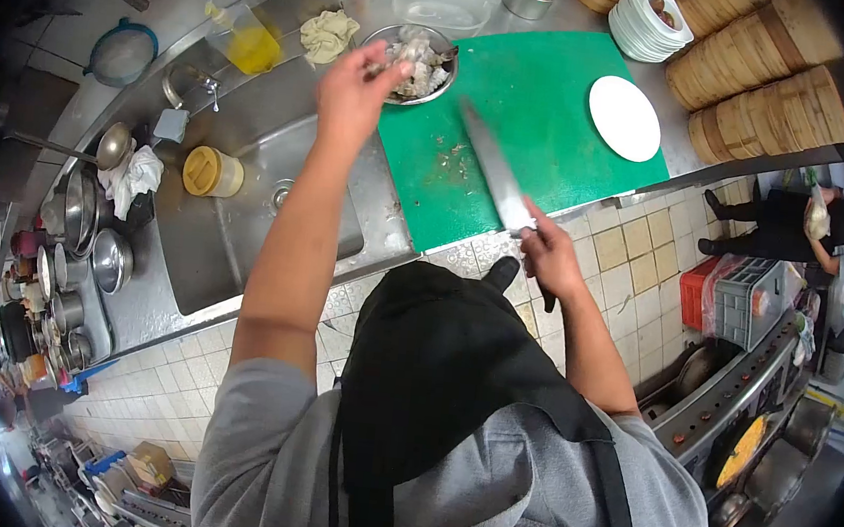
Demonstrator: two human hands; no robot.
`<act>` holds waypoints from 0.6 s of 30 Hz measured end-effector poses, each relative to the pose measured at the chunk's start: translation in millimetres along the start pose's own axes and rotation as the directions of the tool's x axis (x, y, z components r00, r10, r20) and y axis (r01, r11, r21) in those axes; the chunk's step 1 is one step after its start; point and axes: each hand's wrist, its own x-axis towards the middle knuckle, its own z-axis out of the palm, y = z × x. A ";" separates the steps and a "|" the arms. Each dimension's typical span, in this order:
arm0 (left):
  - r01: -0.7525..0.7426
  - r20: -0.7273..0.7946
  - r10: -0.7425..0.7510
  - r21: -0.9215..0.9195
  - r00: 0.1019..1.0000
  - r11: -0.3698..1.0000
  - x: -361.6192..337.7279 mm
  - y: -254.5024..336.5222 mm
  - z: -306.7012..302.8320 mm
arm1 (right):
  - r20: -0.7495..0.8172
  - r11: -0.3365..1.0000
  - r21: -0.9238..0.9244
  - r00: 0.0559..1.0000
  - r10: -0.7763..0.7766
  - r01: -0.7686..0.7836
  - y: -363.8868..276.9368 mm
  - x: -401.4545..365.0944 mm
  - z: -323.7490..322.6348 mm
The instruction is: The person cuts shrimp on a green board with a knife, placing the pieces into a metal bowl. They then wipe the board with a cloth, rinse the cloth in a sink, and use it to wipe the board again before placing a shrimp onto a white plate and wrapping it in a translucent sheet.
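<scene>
My right hand (549, 255) is closed around the handle of a large knife (492, 164). Its broad blade, slightly blurred, slants over the near part of a green cutting board (548, 84). Small brownish scraps (448, 158) lie on the board left of the blade. At the left rim of a metal bowl (418, 98) is my left hand (352, 89), its fingers half bent and apart, with nothing clearly visible between them. Whitish, wet-looking pieces of food (419, 66) fill the bowl, which stands at the board's far left corner. A white plate (623, 118) rests on the board's right side.
To the left is a steel sink (232, 257) holding a yellow-lidded tub (211, 172). A crumpled cloth (328, 36) lies behind it. Stacked white dishes (649, 24) and bamboo steamers (771, 118) stand at the right. Another person (797, 224) is farther right.
</scene>
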 end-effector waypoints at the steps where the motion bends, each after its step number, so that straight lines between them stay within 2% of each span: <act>1: -0.081 -0.134 0.108 0.192 0.985 0.978 10.0 -4.8 -0.4 | -0.052 0.996 0.071 0.997 0.057 -0.053 -4.3 -4.1 -8.6; 2: -0.132 -0.241 0.238 0.386 0.941 0.913 19.7 -10.7 -0.8 | -0.094 0.977 0.210 0.994 0.059 -0.038 11.0 -1.2 -18.2; 3: -0.138 -0.241 0.244 0.384 0.939 0.913 26.2 -34.7 0.4 | -0.147 0.969 0.240 0.984 0.103 -0.065 18.4 0.1 -27.4; 4: -0.021 -0.274 0.146 0.411 0.951 0.911 30.2 -72.7 3.8 | -0.176 0.968 0.235 0.976 0.129 -0.086 20.8 -0.7 -34.8; 5: 0.098 -0.311 0.046 0.432 0.949 0.896 29.1 -74.2 4.4 | -0.202 0.968 0.228 0.967 0.155 -0.107 22.3 -1.4 -39.5; 6: 0.096 -0.315 0.049 0.429 0.948 0.898 27.8 -75.1 8.6 | -0.206 0.969 0.225 0.967 0.150 -0.102 25.0 -0.2 -37.7; 7: 0.323 -0.232 -0.322 -0.037 0.918 0.946 22.7 -76.3 15.3 | -0.209 0.970 0.222 0.967 0.145 -0.097 28.8 3.0 -33.0; 8: 0.533 0.015 -0.592 -0.452 0.806 0.715 17.5 -70.4 19.8 | -0.188 0.971 0.228 0.975 0.119 -0.075 32.5 7.8 -25.3; 9: 0.530 0.013 -0.590 -0.454 0.807 0.716 18.1 -75.8 25.5 | -0.177 0.996 0.082 0.983 0.044 -0.030 30.9 14.7 -13.9; 12: 0.527 0.027 -0.607 -0.527 0.794 0.666 37.2 -83.5 40.7 | 0.056 0.994 0.070 0.995 0.079 -0.083 2.2 7.1 -3.7; 13: 0.544 0.050 -0.620 -0.539 0.783 0.644 46.1 -83.3 46.6 | 0.054 0.994 0.074 0.996 0.072 -0.076 2.4 13.3 -7.9; 15: 0.556 0.065 -0.635 -0.557 0.770 0.617 52.3 -75.9 56.0 | -0.114 0.984 0.176 0.992 0.055 -0.035 6.1 27.5 -22.8; 17: 0.592 0.157 -0.591 -0.441 0.791 0.675 54.7 -62.9 66.6 | -0.121 0.973 0.225 0.990 0.072 -0.043 5.2 35.7 -31.6; 18: 0.615 0.187 -0.597 -0.409 0.780 0.674 54.2 -57.6 69.3 | -0.086 0.988 0.137 0.993 0.085 -0.073 3.2 37.1 -29.6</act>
